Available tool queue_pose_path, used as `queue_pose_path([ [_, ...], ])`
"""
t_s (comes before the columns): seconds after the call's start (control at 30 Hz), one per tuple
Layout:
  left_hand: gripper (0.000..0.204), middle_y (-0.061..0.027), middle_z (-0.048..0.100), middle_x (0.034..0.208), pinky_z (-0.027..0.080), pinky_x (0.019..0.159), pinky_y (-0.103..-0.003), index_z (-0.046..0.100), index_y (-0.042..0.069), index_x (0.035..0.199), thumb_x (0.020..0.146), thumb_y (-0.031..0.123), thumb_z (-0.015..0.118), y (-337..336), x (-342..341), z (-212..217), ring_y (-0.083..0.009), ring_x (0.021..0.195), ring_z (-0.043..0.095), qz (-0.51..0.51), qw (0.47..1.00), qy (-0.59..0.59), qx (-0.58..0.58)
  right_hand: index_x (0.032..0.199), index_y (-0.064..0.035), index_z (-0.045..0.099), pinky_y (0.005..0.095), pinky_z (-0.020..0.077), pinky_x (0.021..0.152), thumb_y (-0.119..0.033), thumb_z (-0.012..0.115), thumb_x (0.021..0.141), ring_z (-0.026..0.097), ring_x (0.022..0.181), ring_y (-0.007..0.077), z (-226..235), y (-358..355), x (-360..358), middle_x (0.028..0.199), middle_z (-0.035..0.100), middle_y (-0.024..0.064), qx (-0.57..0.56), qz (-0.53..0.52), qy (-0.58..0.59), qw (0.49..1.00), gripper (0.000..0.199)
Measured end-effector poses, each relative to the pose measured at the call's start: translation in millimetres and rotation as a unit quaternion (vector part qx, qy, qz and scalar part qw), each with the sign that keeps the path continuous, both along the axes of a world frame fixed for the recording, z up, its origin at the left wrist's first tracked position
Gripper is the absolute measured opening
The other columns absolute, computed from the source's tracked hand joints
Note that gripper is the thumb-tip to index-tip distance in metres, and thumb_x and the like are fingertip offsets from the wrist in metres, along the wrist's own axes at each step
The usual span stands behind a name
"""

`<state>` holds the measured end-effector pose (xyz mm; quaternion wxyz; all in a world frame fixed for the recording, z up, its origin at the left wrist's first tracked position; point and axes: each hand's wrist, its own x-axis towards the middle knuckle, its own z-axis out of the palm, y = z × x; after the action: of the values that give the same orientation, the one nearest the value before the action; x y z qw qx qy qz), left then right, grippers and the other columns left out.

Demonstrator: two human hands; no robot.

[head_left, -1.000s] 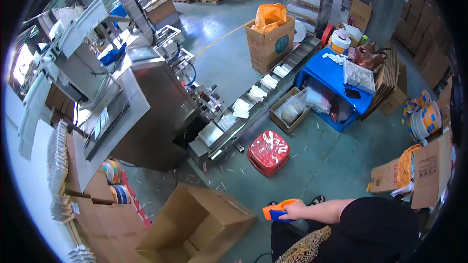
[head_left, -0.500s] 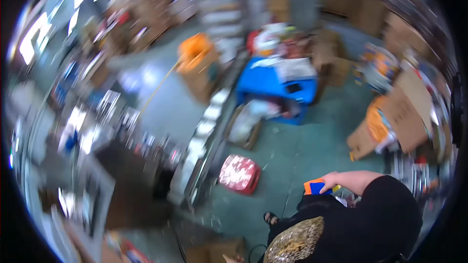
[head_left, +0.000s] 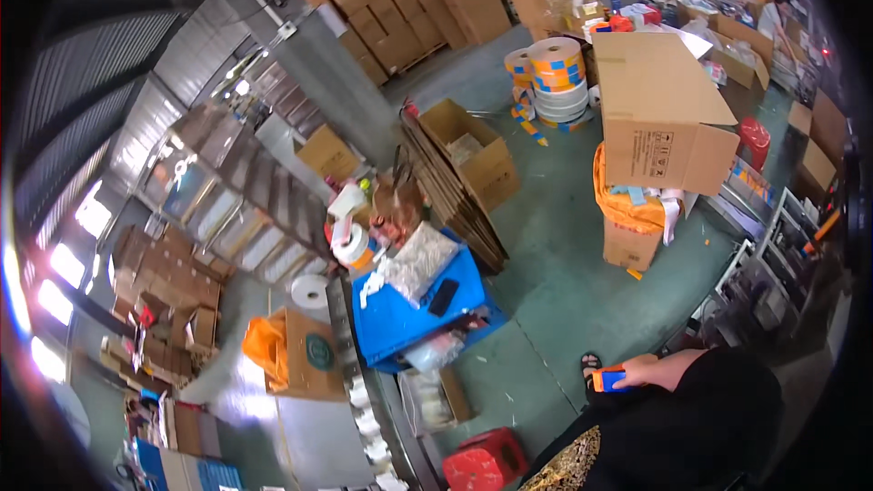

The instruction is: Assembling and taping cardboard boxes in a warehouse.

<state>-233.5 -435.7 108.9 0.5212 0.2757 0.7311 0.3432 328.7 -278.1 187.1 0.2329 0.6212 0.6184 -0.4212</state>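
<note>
My right hand (head_left: 642, 370) reaches in from the lower right, bare below a black sleeve, its fingers closed around a small blue-and-orange box-like item (head_left: 610, 381). The item's exact kind is hard to make out; one flat side is blue with an orange edge. It is held in front of my body, above a sandalled foot (head_left: 591, 366). My left hand does not show. Closest on the floor to the left is a red plastic stool (head_left: 485, 461).
A blue table (head_left: 377, 328) bears a white bag, a roll and a dark phone (head_left: 443, 297). A conveyor (head_left: 368, 418) runs beside it. Open cartons (head_left: 668, 150) stand to the right; orange-and-blue label rolls (head_left: 556, 64) are stacked behind. Metal frames (head_left: 773, 264) lie at far right.
My view has swung up and to the right, so the table and stool sit lower and the rolls show. My right hand still holds the blue-and-orange item; fingertips at the lower edge have gone.
</note>
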Motion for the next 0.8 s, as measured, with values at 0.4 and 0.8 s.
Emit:
queue_pose_path([
  [0.4, 0.029, -0.0015, 0.055, 0.077, 0.041, 0.050, -0.032, 0.055, 0.018, 0.096, 0.080, 0.041, 0.057, 203.6, 131.6, 33.7, -0.0186, 0.065, 0.054, -0.033, 0.992, -0.017, -0.121, 0.094, 0.0054, 0.059, 0.0330, 0.0473, 0.068, -0.052, 0.066, 0.064, 0.062, 0.077, 0.0239, -80.4, 230.2, 118.7, 0.085, 0.063, 0.0166, 0.082, -0.508, 0.323, 0.794, 0.065],
  [0.8, 0.043, -0.0082, 0.056, 0.104, 0.044, 0.073, -0.035, 0.051, 0.008, 0.108, 0.074, 0.033, 0.062, 564.2, 94.2, 27.4, -0.0225, 0.093, 0.055, -0.333, 0.919, 0.191, -0.082, 0.092, 0.0041, 0.054, 0.0282, 0.0474, 0.065, -0.025, 0.065, 0.076, 0.060, 0.070, 0.0174, -24.0, 431.5, 123.7, 0.083, 0.061, 0.0119, 0.133, -0.621, 0.470, 0.613, 0.035],
])
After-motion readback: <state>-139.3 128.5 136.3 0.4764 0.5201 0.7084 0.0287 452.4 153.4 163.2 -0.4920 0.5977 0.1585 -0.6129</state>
